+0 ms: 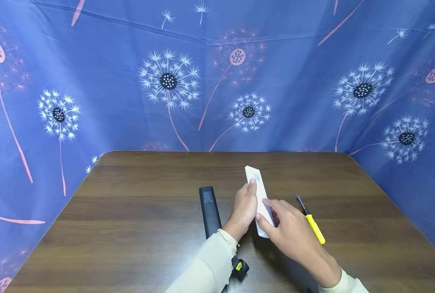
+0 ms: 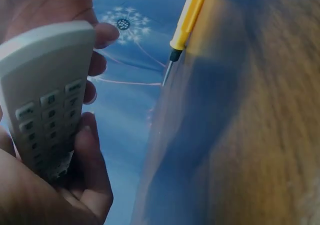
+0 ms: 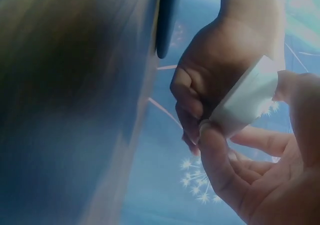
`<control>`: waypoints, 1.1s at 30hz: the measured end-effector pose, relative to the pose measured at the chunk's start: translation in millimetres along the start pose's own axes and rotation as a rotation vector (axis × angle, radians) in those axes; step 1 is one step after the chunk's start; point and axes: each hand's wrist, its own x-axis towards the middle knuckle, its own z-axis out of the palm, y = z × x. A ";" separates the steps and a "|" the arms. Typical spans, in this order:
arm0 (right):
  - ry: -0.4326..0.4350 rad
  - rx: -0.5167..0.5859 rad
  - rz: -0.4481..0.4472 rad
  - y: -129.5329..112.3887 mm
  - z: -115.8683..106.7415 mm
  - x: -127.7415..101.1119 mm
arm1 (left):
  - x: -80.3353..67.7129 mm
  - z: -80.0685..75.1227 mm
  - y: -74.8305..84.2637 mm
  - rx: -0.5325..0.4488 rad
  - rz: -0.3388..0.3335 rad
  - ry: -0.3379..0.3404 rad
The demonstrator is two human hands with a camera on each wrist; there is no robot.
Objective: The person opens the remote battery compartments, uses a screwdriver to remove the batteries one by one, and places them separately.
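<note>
A white remote control (image 1: 259,195) lay lengthwise on the dark wooden table (image 1: 129,228), its far end pointing toward the backdrop. The left hand (image 1: 244,209) held it along its left edge, the thumb resting on top near the far end. The right hand (image 1: 288,232) pinched the near end between thumb and fingers. A black remote control (image 1: 209,209) lay just left of the left hand. A screwdriver (image 1: 311,221) with a yellow handle lay just right of the right hand. Blue cloth (image 1: 111,81) printed with dandelions hung behind the table.
</note>
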 end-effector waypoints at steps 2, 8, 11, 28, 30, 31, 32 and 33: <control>-0.001 0.003 -0.012 0.4 1.4 -0.2 | 0.2 0.0 -2.0 0.015 0.013 0.014; -0.021 0.060 -0.024 -0.9 1.6 1.8 | 0.4 0.7 -4.2 0.009 0.026 0.053; -0.036 0.084 -0.015 -3.0 2.1 4.2 | 0.0 -0.4 -5.1 -0.024 0.017 0.067; -0.068 0.051 0.022 -2.3 -2.4 8.3 | 4.3 6.3 -5.9 -0.034 0.006 0.100; -0.069 0.058 0.008 -2.2 -1.8 10.2 | 5.1 4.7 -5.6 -0.037 0.023 0.093; -0.070 0.057 0.005 -2.7 -1.5 11.0 | 5.8 3.7 -5.4 -0.038 0.032 0.090; -0.072 0.057 0.005 -3.7 -1.0 11.6 | 6.4 2.5 -5.3 -0.037 0.039 0.086; -0.073 0.056 0.007 -5.1 -0.3 11.8 | 6.6 1.2 -5.5 -0.033 0.044 0.084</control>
